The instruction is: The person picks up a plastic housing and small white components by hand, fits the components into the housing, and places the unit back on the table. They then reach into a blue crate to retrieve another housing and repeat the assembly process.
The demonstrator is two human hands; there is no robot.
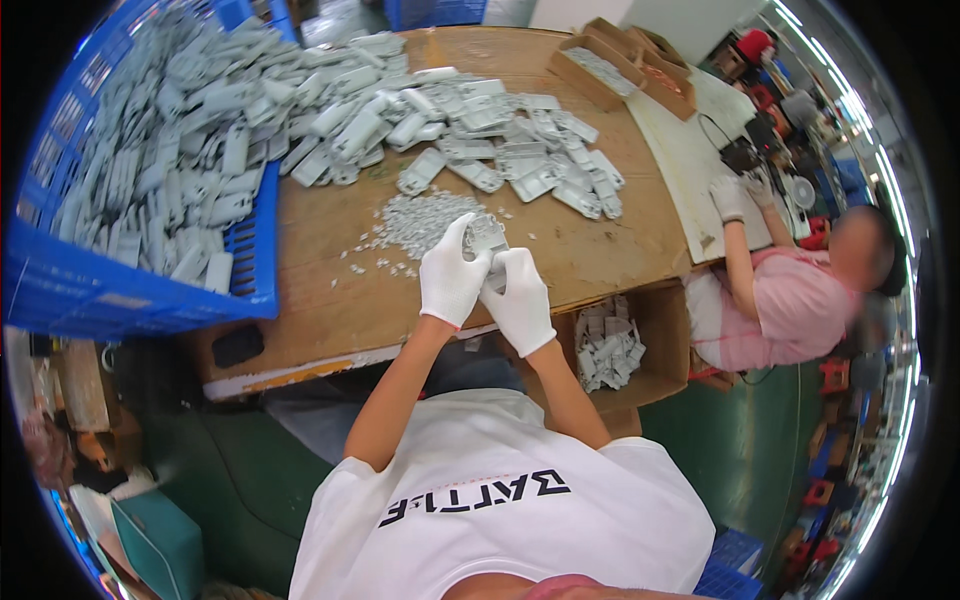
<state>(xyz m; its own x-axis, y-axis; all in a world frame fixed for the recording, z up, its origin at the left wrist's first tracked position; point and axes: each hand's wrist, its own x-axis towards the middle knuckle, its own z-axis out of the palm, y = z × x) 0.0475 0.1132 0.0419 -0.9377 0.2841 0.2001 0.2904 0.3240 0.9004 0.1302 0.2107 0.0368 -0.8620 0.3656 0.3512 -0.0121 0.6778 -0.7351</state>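
A left hand in a white knitted glove [450, 282] and a right hand in a matching white glove [523, 305] meet near the front edge of a broad brown table [590, 255], and between them they hold a light-grey, flat moulded plastic part [486, 235]. The left grip pinches this part from its left side, thumb along it; the right grip closes on its lower right, though the fingers hide much of that end, so I cannot quite tell whether the grey showing lower down between the gloves belongs to the same piece. The part is held up over the table, just beside a loose scatter of tiny pale-grey plastic bits [415, 222] to its left. Beyond that scatter, a large heap of elongated light-grey plastic casings [360, 130] spreads across the table, running left into a blue slatted plastic crate [130, 297] filled with more of them. At the far right corner stand small open brown cardboard trays [640, 88]. Below the table's front edge, right of the right forearm, an open brown cardboard box [662, 335] contains pale-grey plastic pieces [608, 350]. Further right, a co-worker in a pink shirt [790, 312] sits with white-gloved hands over a pale work surface [675, 150].
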